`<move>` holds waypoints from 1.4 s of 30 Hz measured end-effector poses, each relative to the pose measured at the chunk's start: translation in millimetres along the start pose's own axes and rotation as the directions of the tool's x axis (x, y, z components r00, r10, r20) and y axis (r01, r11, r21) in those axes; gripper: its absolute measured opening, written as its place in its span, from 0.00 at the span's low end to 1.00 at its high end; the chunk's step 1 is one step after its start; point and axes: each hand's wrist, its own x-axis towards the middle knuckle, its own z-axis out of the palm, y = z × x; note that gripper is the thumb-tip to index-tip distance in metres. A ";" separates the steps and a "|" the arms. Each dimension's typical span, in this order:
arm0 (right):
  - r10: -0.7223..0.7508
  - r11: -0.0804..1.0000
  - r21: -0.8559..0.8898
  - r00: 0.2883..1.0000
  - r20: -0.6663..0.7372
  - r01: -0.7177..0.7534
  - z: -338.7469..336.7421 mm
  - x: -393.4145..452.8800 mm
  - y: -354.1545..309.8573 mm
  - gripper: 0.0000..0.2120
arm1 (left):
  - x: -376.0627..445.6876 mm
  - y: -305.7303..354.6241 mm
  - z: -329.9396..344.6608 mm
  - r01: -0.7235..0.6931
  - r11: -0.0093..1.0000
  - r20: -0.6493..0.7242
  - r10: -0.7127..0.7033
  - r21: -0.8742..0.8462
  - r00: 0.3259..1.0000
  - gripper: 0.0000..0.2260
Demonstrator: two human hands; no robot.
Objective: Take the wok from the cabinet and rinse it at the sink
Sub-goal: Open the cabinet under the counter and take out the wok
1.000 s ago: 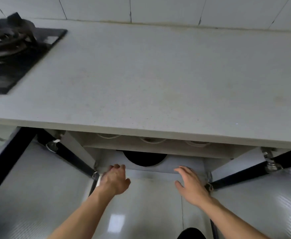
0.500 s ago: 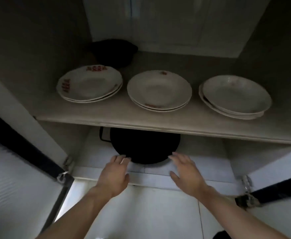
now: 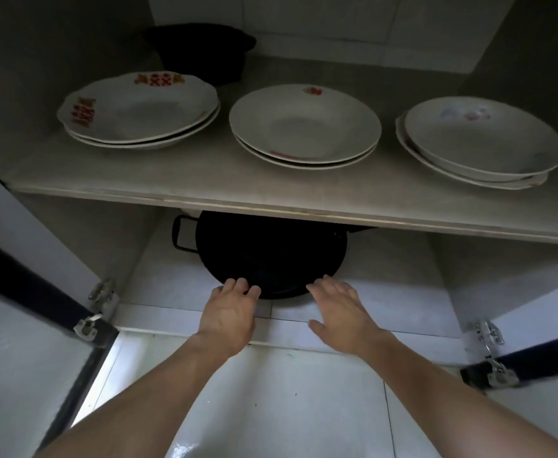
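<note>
Your wok (image 3: 271,256) sits on the cabinet (image 3: 304,206) floor, bottom compartment, partly tucked under the shelf; loop handle at its left. Your left hand (image 3: 229,317) reaches in w/ fingers bent at the near rim, prob. touching it, though it's dark there so can't be sure. Your right hand (image 3: 342,314) is spread flat, fingers straight, holding nothing, just beside the rim. Plate stacks (image 3: 304,127) on the shelf above.

Black wok (image 3: 267,256) with loop handle sits upright on the cabinet floor (image 3: 158,285), beneath the shelf (image 3: 237,190).
</note>
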 end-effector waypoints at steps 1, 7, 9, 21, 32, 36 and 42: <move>0.000 1.000 -0.002 1.000 -0.025 0.000 0.6 2.5 -1.9 0.31 | 0.7 -0.1 2.0 0.002 1.000 -0.009 -0.002 0.008 1.000 0.22; -0.052 0.998 0.017 0.996 -0.077 0.054 3.2 4.7 -10.3 0.19 | -6.5 -9.0 4.1 0.009 0.996 -0.020 -0.007 0.089 1.000 0.14; -0.104 0.993 0.051 0.993 -0.053 0.106 3.7 1.0 -12.7 0.18 | -11.2 -16.5 3.1 -0.026 0.992 -0.002 0.027 0.123 1.000 0.10; 0.137 0.991 0.008 0.986 -0.098 -0.137 1.1 -18.2 38.2 0.36 | -35.3 -74.0 -14.3 -0.122 0.991 0.211 0.106 0.062 0.972 0.03; 0.156 0.988 0.001 0.986 -0.061 -0.156 5.1 -18.7 55.4 0.31 | -50.7 -42.2 -14.5 -0.243 0.969 0.136 0.235 0.046 0.962 0.14; 0.092 0.993 0.073 0.995 -0.038 -0.089 7.1 -27.6 57.4 0.28 | -53.8 -33.5 -10.8 -0.246 0.969 0.109 0.245 0.002 0.963 0.11; 0.021 0.999 0.049 1.000 0.009 -0.022 16.1 -36.6 50.0 0.32 | -58.3 -26.2 -2.3 -0.245 0.967 0.065 0.241 0.065 0.968 0.09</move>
